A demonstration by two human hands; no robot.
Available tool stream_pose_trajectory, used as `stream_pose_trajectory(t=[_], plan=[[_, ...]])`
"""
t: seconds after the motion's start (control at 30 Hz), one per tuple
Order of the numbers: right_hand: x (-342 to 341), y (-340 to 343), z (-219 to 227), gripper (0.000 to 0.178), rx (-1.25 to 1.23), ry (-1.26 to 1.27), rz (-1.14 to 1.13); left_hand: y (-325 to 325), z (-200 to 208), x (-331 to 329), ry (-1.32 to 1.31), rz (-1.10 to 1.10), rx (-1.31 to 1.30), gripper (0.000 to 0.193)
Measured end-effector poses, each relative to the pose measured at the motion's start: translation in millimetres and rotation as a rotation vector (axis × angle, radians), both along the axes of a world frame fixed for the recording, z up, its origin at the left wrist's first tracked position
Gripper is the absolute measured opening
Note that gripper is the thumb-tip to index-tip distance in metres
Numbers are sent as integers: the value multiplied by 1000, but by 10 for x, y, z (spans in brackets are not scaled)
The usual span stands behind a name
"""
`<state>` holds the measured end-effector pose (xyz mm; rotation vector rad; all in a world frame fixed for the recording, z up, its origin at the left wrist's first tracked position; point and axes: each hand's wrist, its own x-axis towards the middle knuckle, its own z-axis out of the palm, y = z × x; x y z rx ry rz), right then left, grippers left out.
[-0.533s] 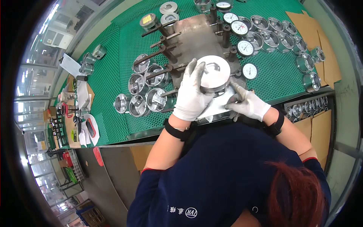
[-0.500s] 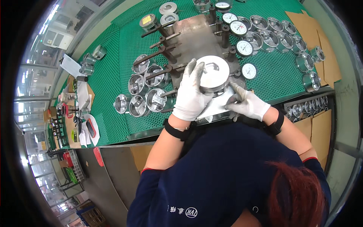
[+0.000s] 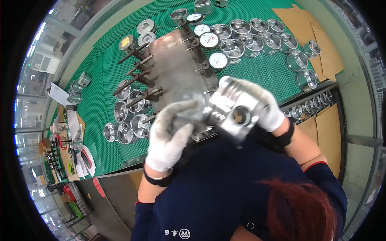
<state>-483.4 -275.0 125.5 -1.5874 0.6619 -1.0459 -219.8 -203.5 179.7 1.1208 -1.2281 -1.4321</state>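
A shiny metal piston (image 3: 229,105) is tilted on its side in front of me, with its round pin hole showing. My right hand (image 3: 265,105), in a white glove, is closed round the piston's far right side. My left hand (image 3: 169,134), gloved too and grey-stained at the fingers, is held left of the piston with thumb and fingers apart. No object shows in it. Beyond both hands is a flat steel plate (image 3: 173,60), edged by dark posts with rods on the left and dial gauges (image 3: 218,61) on the right.
Several pistons (image 3: 125,132) stand left of the plate, and more pistons (image 3: 253,44) are in rows at right on the green mat (image 3: 108,80). Cardboard (image 3: 321,48) lies at the far right. Below the table edge is a rack of pistons (image 3: 307,106).
The piston has left the near end of the plate and been tipped onto its side, nearer my body in my right hand. My left hand has come off it. The view has shifted.
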Motion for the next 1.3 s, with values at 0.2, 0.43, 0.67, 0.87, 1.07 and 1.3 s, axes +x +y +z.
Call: stream_pose_trajectory(t=[0.2,0.43,0.67,0.87,1.07,1.3], plan=[[-1297,-326,-227,43,415,324,-497,151,-694,1279,-1080,627,-308,43],[-2263,-1453,-1316,44,711,817,-622,731,-1404,1741,-1534,254,109,63],[-2877,-1885,-2317,43,750,503,-979,477,-1717,1816,-1545,364,-46,53],[-1878,-1039,-1588,78,600,231,-898,589,-1493,1600,-1714,414,-61,51],[-1184,-1105,-1154,76,453,172,-758,354,-1752,1605,-1625,164,-396,31],[-467,-906,-578,62,160,251,-562,540,-1532,1534,-1455,182,-161,24]])
